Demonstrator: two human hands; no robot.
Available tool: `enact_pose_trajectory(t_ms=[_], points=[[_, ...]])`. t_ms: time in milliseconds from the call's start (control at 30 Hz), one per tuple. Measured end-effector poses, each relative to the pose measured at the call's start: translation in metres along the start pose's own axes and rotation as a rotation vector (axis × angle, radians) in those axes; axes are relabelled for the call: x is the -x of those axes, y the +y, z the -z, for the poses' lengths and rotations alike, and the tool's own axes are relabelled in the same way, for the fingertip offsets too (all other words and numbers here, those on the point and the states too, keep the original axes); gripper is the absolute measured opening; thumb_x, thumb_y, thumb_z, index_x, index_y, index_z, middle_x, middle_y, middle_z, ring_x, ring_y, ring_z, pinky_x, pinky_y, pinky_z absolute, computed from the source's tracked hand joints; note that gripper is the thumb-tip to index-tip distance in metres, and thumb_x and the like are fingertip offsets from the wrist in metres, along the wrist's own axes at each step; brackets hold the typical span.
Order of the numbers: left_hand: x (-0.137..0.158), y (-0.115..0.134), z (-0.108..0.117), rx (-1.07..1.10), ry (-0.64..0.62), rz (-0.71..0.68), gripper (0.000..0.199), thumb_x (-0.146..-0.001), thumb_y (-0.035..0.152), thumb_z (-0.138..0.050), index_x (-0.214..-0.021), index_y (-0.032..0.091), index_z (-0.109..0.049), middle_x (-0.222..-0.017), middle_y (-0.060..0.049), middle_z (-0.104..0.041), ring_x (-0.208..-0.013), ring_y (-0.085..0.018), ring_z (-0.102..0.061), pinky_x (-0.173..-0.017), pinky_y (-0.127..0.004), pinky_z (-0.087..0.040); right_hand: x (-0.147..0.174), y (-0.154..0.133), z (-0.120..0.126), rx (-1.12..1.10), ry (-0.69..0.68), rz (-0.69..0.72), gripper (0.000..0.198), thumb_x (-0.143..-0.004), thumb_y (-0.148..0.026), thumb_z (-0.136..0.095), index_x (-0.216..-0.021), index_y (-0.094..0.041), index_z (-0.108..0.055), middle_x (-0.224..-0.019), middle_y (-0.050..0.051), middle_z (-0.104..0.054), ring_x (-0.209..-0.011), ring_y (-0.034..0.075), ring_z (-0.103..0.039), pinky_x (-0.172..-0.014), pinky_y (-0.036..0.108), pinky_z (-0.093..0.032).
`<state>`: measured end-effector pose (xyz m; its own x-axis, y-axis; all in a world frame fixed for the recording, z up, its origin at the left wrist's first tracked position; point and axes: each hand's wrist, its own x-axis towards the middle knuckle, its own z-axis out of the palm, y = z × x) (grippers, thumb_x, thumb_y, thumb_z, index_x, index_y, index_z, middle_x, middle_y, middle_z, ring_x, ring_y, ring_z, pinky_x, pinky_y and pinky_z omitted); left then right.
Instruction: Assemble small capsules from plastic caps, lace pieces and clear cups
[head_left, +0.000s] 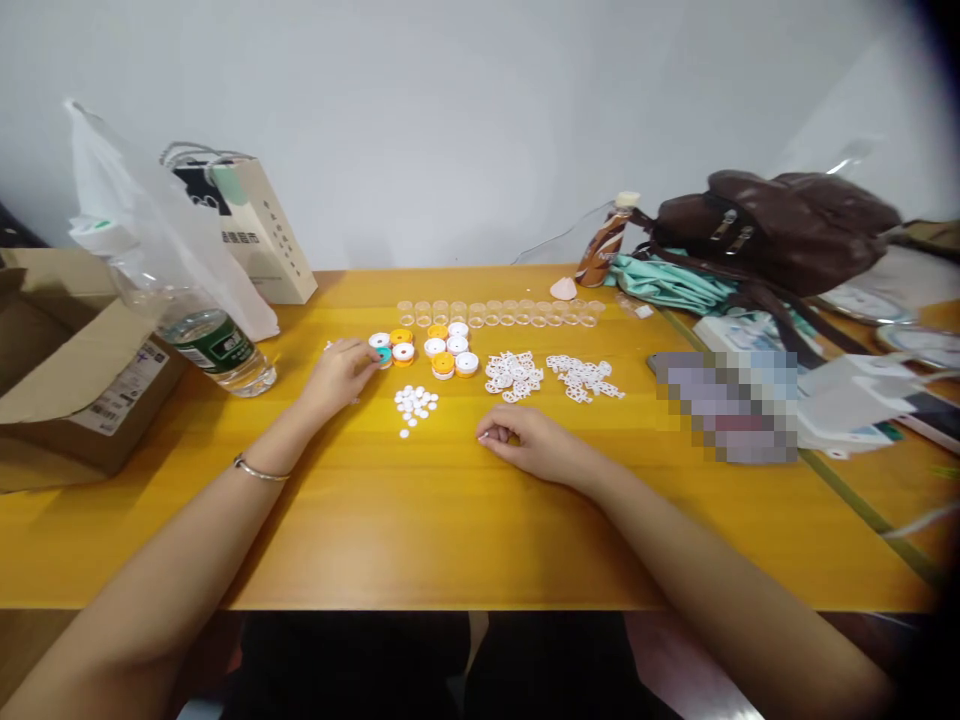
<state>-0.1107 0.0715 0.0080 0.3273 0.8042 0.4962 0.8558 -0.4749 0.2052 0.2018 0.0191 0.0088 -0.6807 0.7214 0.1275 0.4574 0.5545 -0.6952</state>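
My left hand (pixel 339 382) reaches to the left group of round pieces, its fingertips closed on the edge of a teal round piece (pixel 384 356). Close beside that piece are white and orange round pieces (pixel 403 352) with holes in their tops. My right hand (pixel 525 440) rests on the table with thumb and fingers pinched on a small white piece, mostly hidden. Between the hands lies a scatter of small white discs (pixel 415 402). A second group of white and orange round pieces (pixel 444 364) sits to the right, near piles of white openwork pieces (pixel 514 376).
Clear small cups (pixel 493 315) line the back of the wooden table (pixel 420 540). A cardboard box (pixel 82 400), a water bottle (pixel 217 345) and a paper bag (pixel 262 235) stand left. A drink bottle (pixel 602 245), a brown leather bag (pixel 780 230) and a blurred-out object (pixel 724 405) are right.
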Motion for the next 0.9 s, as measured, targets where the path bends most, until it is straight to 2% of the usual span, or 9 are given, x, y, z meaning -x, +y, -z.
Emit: enact_pose_trajectory(t_ms=[167, 300, 400, 533, 700, 800, 900], points=[[0.000, 0.012, 0.009, 0.000, 0.031, -0.045, 0.013, -0.083, 0.026, -0.049, -0.083, 0.019, -0.060, -0.086, -0.005, -0.063, -0.080, -0.019, -0.056, -0.077, -0.033, -0.043, 0.001, 0.001, 0.000, -0.026, 0.020, -0.046, 0.017, -0.082, -0.021, -0.051, -0.098, -0.017, -0.055, -0.070, 0.000, -0.053, -0.063, 0.011, -0.050, -0.060, 0.024, -0.042], [0.001, 0.032, 0.016, 0.003, 0.093, -0.111, 0.012, -0.084, 0.025, -0.048, -0.087, 0.020, -0.059, -0.089, -0.006, -0.063, -0.084, -0.019, -0.056, -0.078, -0.033, -0.043, 0.000, 0.002, 0.001, -0.012, 0.019, -0.042, 0.011, -0.081, -0.021, -0.053, -0.090, -0.017, -0.056, -0.069, -0.001, -0.053, -0.061, 0.011, -0.049, -0.059, 0.023, -0.041], [0.002, 0.047, 0.016, -0.004, 0.094, -0.204, 0.011, -0.085, 0.024, -0.048, -0.088, 0.021, -0.058, -0.091, -0.005, -0.063, -0.086, -0.018, -0.057, -0.077, -0.033, -0.044, -0.001, 0.002, 0.000, 0.011, 0.024, -0.036, 0.005, -0.081, -0.020, -0.053, -0.082, -0.017, -0.056, -0.070, 0.000, -0.055, -0.062, 0.011, -0.049, -0.059, 0.023, -0.042], [0.007, 0.065, 0.013, 0.024, 0.050, -0.335, 0.011, -0.086, 0.021, -0.048, -0.090, 0.021, -0.057, -0.090, -0.005, -0.064, -0.088, -0.018, -0.057, -0.077, -0.033, -0.043, -0.002, 0.001, -0.004, 0.006, 0.030, -0.002, 0.004, -0.081, -0.019, -0.053, -0.080, -0.017, -0.057, -0.072, 0.001, -0.055, -0.064, 0.011, -0.051, -0.062, 0.024, -0.043], [0.016, 0.090, 0.009, 0.108, -0.082, -0.472, 0.016, -0.086, 0.014, -0.044, -0.095, 0.021, -0.056, -0.096, -0.005, -0.064, -0.088, -0.016, -0.056, -0.076, -0.030, -0.041, -0.003, 0.001, -0.006, -0.022, 0.027, 0.017, 0.004, -0.080, -0.021, -0.056, -0.082, -0.017, -0.056, -0.072, 0.000, -0.054, -0.066, 0.011, -0.050, -0.064, 0.024, -0.043], [0.020, 0.098, 0.007, 0.129, -0.147, -0.497, 0.018, -0.087, 0.012, -0.043, -0.096, 0.021, -0.055, -0.099, -0.004, -0.064, -0.090, -0.015, -0.055, -0.078, -0.030, -0.041, -0.003, 0.003, -0.004, -0.026, 0.033, 0.013, 0.009, -0.078, -0.023, -0.059, -0.084, -0.018, -0.056, -0.076, 0.001, -0.055, -0.068, 0.012, -0.050, -0.065, 0.025, -0.043], [0.022, 0.100, 0.005, 0.150, -0.161, -0.500, 0.017, -0.087, 0.013, -0.043, -0.096, 0.022, -0.056, -0.098, -0.004, -0.064, -0.090, -0.016, -0.055, -0.078, -0.030, -0.041, -0.002, 0.005, -0.001, -0.023, 0.037, 0.007, 0.011, -0.076, -0.025, -0.061, -0.083, -0.017, -0.057, -0.075, 0.001, -0.055, -0.068, 0.012, -0.050, -0.065, 0.025, -0.043]])
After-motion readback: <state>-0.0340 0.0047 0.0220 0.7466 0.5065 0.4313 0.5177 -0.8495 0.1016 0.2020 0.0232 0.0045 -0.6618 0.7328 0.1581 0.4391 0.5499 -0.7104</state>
